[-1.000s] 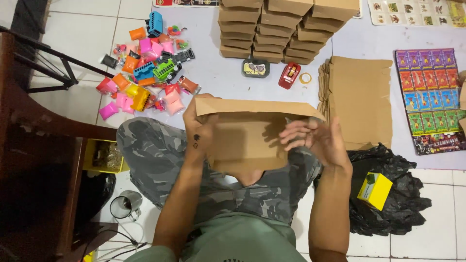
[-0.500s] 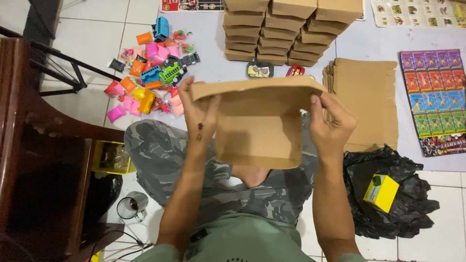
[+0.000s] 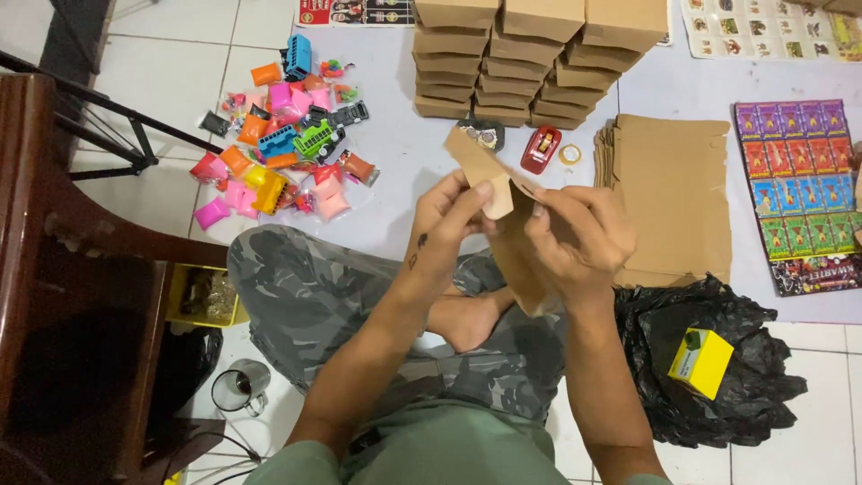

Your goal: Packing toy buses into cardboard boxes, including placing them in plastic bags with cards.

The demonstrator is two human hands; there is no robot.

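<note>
Both my hands hold a flat brown cardboard box blank (image 3: pixel 514 235) over my lap, turned edge-on and partly folded. My left hand (image 3: pixel 453 216) pinches its upper flap near the top. My right hand (image 3: pixel 579 238) grips the blank's right side with fingers wrapped over it. Just to the right, a stack of flat cardboard blanks (image 3: pixel 673 193) lies on the floor. Several folded cardboard boxes (image 3: pixel 530 54) are stacked at the back.
A pile of small colourful toys (image 3: pixel 283 148) lies at left. A red tape dispenser (image 3: pixel 541 148) sits before the boxes. Colourful card sheets (image 3: pixel 799 193) lie at right. A yellow box (image 3: pixel 702 361) rests on a black bag. A wooden chair (image 3: pixel 63 269) and glass mug (image 3: pixel 238 388) stand left.
The blank was held wide and flat facing me; now it is turned edge-on and folded narrower, with my hands drawn closer together.
</note>
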